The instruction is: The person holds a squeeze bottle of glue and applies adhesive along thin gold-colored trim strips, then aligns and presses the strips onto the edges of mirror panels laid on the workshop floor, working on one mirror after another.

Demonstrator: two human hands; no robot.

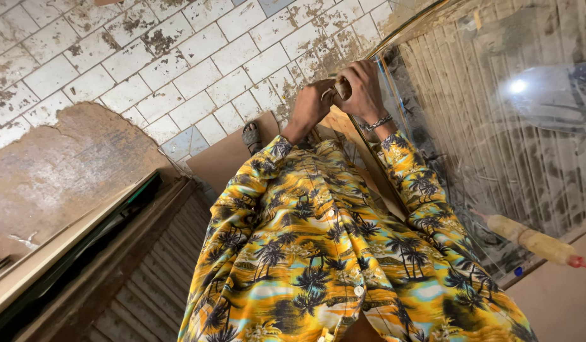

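The person is looking steeply down along a yellow shirt printed with dark palm trees (pixel 318 253), and both hands are meeting low in front, near the edge of a large dusty sheet of clear glass (pixel 495 126) that is leaning or lying on the right. The left hand (pixel 312 106) is curling closed, its fingers meeting those of the right hand (pixel 362 88), which is wearing a silver chain bracelet (pixel 378 122) and is pinching a small pale, light-coloured object (pixel 339 88). What that object is cannot be told; it is sitting between the two hands, right at the glass edge. Below them a sandalled foot (pixel 252 136) is standing on a brown flat board (pixel 229 158) laid over a worn white tiled floor (pixel 115 69). A yellowish roller-like tool with a red tip (pixel 536 240) is resting near the lower right.

In my judgement the risk lies in the glass edge: with the hands working so close to it, a slip could cut a finger or knock the pane. The small piece could also drop from such a tight pinch.
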